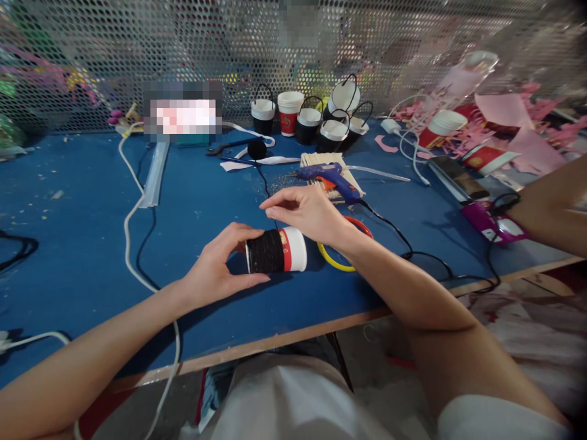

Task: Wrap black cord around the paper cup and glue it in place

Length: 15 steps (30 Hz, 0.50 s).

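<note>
My left hand (217,263) is wrapped around the base end of a paper cup (298,249) that lies on its side, its white mouth facing right. Black cord (265,252) is wound closely round much of the cup, leaving a red and white band bare. Just above the cup, my right hand (302,214) is closed in a pinch where the loose cord passes. That cord runs back to a small black ball of cord (257,149). Part of the cord is hidden behind my right fingers.
A blue glue gun (332,177) rests on wooden sticks (353,177) beyond my right hand. Several black-wrapped cups (308,127) with handles stand at the back. Behind my right wrist lies a yellow and red ring (337,260). A white cable (128,238) crosses the left side. Another person's arm (550,205) reaches in at right.
</note>
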Available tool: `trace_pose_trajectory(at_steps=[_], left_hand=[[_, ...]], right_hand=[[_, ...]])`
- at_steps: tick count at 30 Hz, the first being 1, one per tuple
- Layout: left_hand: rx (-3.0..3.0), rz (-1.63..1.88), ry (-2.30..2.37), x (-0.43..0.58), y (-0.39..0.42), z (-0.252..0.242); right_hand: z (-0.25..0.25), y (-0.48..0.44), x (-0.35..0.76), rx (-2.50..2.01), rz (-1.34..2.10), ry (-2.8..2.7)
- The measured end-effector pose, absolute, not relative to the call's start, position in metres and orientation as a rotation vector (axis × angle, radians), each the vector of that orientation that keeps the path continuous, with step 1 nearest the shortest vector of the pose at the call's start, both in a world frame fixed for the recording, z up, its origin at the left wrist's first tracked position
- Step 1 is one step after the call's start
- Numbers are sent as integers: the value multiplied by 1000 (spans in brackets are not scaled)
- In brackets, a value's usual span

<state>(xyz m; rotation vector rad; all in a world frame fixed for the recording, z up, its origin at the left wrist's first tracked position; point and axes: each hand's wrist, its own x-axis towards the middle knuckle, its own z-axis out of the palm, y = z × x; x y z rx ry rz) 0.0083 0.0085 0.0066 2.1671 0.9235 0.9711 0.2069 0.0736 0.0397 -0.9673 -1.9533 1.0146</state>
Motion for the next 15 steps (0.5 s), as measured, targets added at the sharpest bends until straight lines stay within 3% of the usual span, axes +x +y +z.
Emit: trace_pose_trajectory(at_steps=[15], left_hand=[[2536, 994, 974, 6, 10, 10]], right_hand=[[40, 72, 207, -998, 1009, -2017]])
